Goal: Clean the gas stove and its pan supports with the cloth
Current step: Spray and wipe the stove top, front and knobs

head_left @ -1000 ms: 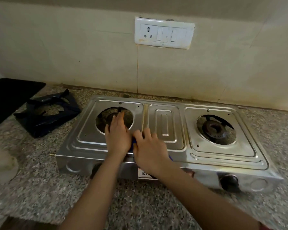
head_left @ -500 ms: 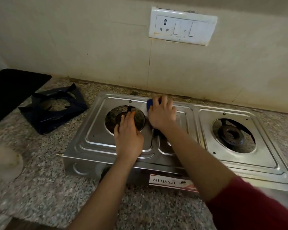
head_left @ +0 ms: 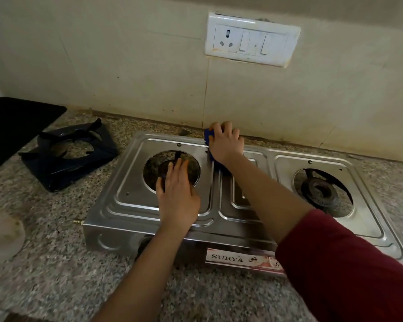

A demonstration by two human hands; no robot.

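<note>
Our R fingers (head_left: 228, 131) curl down over the blue cloth (head_left: 208, 137) & press it on the back edge of the stove (head_left: 126, 205), near the wall (head_left: 126, 66). Only a bit of cloth peeks out left of the R hand (head_left: 226, 145). Our L fingers (head_left: 172, 169) lie flat & close together, tips over the L hole (head_left: 154, 169); the L hand (head_left: 178, 196) rests on the top. To do this bit well, we think: push firm w/ the R hand, rub short rows along the grooves, & lean on the L hand so the stove won't slide. The pan supports (head_left: 68, 156) sit on the counter (head_left: 56, 252), left of the stove. Their turn comes later, we guess.
</note>
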